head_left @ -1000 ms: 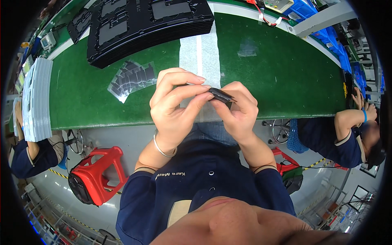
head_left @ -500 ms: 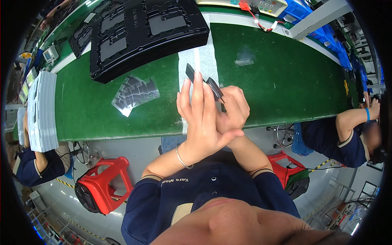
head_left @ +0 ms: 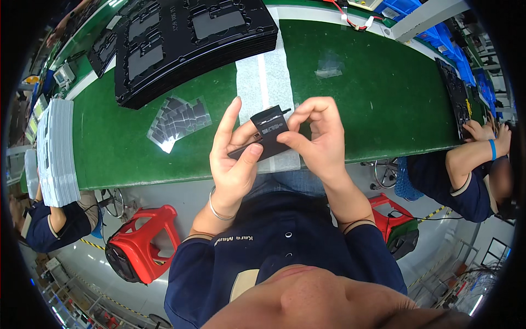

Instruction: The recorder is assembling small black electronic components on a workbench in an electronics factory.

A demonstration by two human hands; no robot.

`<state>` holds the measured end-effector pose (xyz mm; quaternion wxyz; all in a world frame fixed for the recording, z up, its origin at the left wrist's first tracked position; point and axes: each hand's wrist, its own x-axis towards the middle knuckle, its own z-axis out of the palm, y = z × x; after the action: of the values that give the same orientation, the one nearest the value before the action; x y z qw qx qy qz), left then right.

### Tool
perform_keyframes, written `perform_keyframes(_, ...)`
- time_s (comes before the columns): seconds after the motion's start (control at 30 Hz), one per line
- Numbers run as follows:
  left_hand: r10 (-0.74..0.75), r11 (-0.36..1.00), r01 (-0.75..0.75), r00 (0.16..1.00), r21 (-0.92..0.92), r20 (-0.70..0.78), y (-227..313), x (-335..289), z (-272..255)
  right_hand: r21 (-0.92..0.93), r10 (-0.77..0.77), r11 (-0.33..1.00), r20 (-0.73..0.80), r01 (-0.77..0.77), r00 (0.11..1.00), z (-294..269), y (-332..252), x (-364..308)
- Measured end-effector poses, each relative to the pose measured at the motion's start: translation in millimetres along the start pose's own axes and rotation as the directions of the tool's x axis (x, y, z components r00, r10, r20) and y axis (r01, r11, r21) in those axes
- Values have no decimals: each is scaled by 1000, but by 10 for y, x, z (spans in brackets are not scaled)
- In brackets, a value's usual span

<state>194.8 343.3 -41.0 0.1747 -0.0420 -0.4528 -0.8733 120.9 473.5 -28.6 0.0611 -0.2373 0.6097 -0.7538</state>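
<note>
Two hands held one small flat black part [head_left: 269, 131] above the near edge of the green table [head_left: 383, 104]. The left hand [head_left: 236, 156] cradled it from beneath, thumb pressed on its lower edge and fingers spread behind it. The right hand [head_left: 320, 137] pinched the part's upper right corner between thumb and forefinger, its other fingers curled. The step in hand looked like a peel or a fitting at that corner, perhaps of a thin film, though the view was too small to be sure. The next move would call for a fine, steady pinch while the left hand kept the part flat. One stack of black moulded trays [head_left: 186, 44] stood at the far side of the table, one clear sheet of dark pads [head_left: 178, 120] lay left of the hands, one white strip [head_left: 263, 77] ran across the table beneath them, and one scrap of clear film [head_left: 330, 66] lay beyond.
</note>
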Motion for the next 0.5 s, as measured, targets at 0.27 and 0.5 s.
perform_keyframes(0.27, 120, 970, -124, 992, 207, 32, -59, -77, -29, -116, -103, 988, 27, 106, 994, -49, -130, 108)
perform_keyframes(0.5, 347, 689, -398, 915, 605, 207, -100, -131, -20, -306, -353, 891, -2, 336, 935, 70, -117, -15)
